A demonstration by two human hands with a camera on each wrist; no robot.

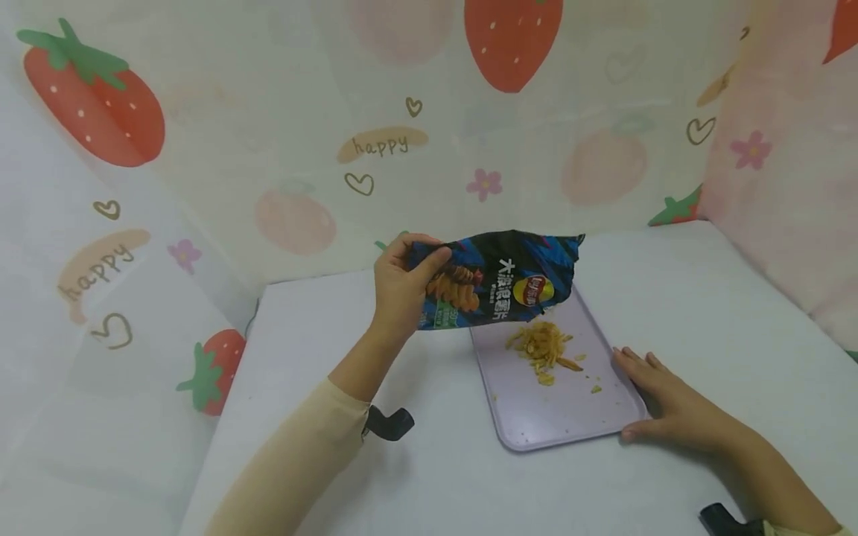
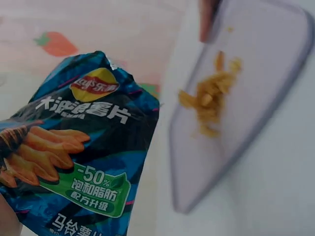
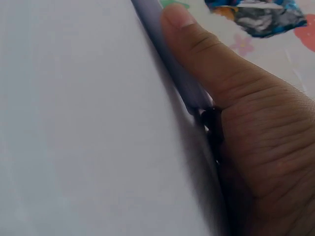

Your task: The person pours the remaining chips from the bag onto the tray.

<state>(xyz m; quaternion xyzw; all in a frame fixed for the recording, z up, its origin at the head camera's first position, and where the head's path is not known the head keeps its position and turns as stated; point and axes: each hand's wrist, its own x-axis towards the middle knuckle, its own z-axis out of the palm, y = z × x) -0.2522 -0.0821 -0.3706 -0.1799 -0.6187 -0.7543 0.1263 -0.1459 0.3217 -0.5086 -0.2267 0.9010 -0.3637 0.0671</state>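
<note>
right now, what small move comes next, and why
Perhaps tilt the blue-and-black foil chip bag down toward the pale purple rectangular tray: the left hand holds it sideways, and yellow chip pieces already lie there.

Support: white table [image 1: 322, 335], surface smooth and matt, extending past the tray [image 1: 556, 428] to its left, its right and its near side. The tray, lilac, rectangular, with rounded corners and a raised rim, rests directly on the table; its far end is hidden in the head view.
</note>
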